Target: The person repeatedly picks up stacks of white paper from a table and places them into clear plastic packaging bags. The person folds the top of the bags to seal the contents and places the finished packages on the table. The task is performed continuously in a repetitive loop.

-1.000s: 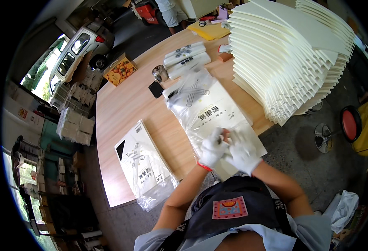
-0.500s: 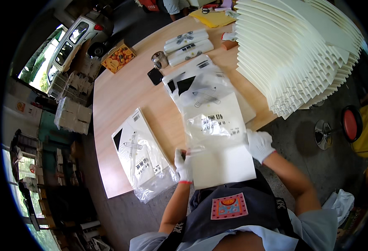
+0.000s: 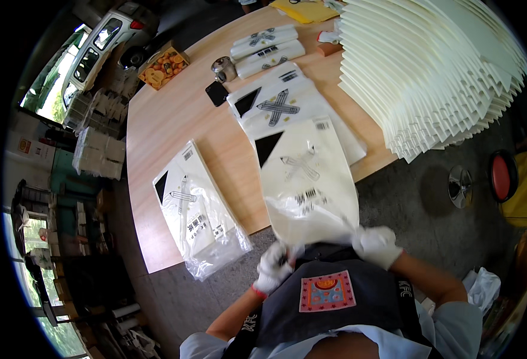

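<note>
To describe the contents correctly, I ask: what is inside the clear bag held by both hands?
Through the clear bag, a pale cream, paper-like sheet shows. The print covers parts of it. Anything beneath that top surface is hidden, so I cannot count layers.

head view | wide fisheye | head-worn | faces down | tabletop near

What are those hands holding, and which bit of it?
A paper pack, by the near end of its clear bag: left hand at the left corner, right hand at the right.
</note>
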